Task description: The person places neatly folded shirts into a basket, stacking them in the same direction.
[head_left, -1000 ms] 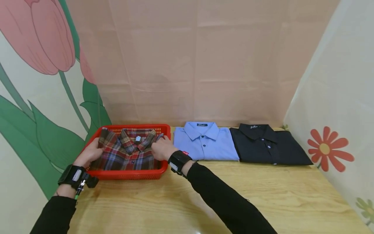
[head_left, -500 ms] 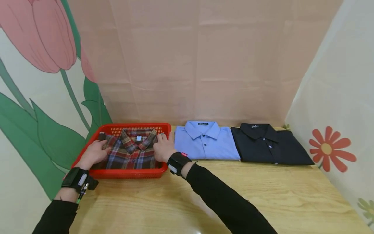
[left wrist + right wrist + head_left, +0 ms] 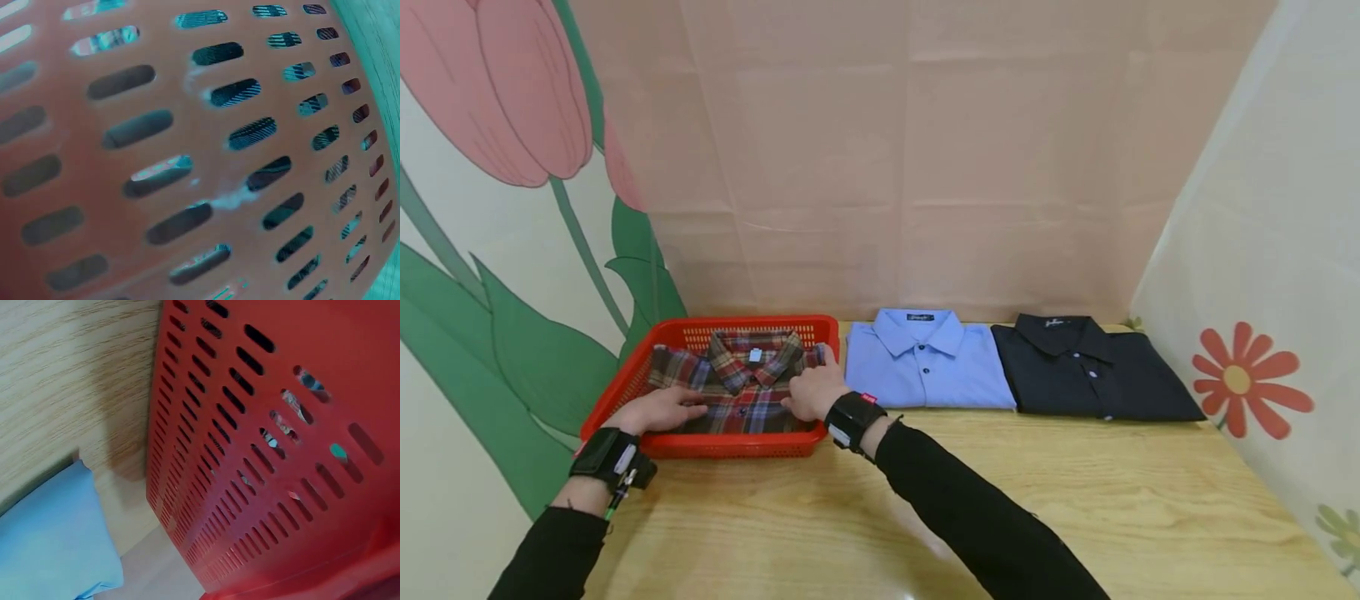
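Head view: the plaid shirt (image 3: 742,410) lies folded inside the red basket (image 3: 722,448), seemingly wanting only smoothing; the blue shirt (image 3: 928,371) and black shirt (image 3: 1090,379) lie outside on the table (image 3: 1150,500). The left hand (image 3: 657,410) rests outstretched, gripping nothing; the right hand's (image 3: 816,390) hold I cannot tell.

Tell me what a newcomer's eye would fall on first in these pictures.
Probably the bright red basket at the left of the table, with a plaid shirt inside, the left hand over its left part and the right hand at its right end. Next, the blue shirt and black shirt, side by side right of the basket. The big pink tulip stands out upper left.
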`<state>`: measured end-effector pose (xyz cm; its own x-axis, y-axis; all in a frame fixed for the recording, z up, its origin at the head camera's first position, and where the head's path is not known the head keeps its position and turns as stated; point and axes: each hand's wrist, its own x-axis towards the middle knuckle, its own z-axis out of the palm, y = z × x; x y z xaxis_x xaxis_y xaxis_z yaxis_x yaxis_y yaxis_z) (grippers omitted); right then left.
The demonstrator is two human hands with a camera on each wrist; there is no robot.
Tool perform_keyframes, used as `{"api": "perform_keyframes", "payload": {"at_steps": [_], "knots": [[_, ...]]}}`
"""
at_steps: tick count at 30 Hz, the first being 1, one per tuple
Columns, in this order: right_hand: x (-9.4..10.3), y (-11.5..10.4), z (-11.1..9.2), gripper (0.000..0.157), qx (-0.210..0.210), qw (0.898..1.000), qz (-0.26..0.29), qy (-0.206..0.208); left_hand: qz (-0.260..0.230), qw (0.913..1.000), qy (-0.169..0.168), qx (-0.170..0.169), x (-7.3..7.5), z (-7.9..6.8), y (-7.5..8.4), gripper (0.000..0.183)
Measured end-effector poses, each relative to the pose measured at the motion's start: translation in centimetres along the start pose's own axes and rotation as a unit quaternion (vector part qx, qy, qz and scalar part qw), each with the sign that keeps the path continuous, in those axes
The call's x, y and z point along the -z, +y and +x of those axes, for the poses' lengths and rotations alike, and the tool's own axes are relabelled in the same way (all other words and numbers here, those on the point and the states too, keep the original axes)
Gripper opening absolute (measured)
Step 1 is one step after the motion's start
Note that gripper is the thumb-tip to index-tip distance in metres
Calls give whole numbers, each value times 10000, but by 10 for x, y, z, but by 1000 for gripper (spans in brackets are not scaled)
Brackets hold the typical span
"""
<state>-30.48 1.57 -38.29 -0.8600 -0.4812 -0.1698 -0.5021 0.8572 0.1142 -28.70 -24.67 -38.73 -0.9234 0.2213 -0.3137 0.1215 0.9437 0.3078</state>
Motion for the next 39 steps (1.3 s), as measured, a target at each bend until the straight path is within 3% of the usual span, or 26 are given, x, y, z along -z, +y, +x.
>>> {"api": "perform_keyframes", "payload": {"at_steps": [5, 10, 16, 22, 25, 28, 33, 39], "knots": [[-2, 4, 2, 36, 95, 9995, 207, 205, 20, 9996, -268, 67, 1, 3, 2, 53], [-5, 7, 0, 37, 206, 9972, 406, 600, -86, 9997, -208, 84, 1, 4, 5, 56], [-10, 7, -4, 49, 569, 9894, 894, 988, -436, 9990, -108, 46, -5, -4, 15, 61], [-16, 13, -7, 45, 768, 9779, 1069, 1624, -570, 9980, 267, -71, -7, -7, 35, 71], [-15, 17, -10, 37, 828, 9695, 1247, 1939, -720, 9965, 407, -115, -10, -3, 48, 73], [-14, 22, -14, 41, 821, 9623, 1537, 2087, -792, 9951, 523, -287, -14, 1, 62, 72], [-13, 29, -21, 54, 702, 9626, 1740, 1956, -835, 9914, 850, -544, -17, 10, 81, 70], [-15, 40, -28, 58, 623, 9631, 1836, 1866, -988, 9834, 1387, -633, -18, 16, 102, 67]]}}
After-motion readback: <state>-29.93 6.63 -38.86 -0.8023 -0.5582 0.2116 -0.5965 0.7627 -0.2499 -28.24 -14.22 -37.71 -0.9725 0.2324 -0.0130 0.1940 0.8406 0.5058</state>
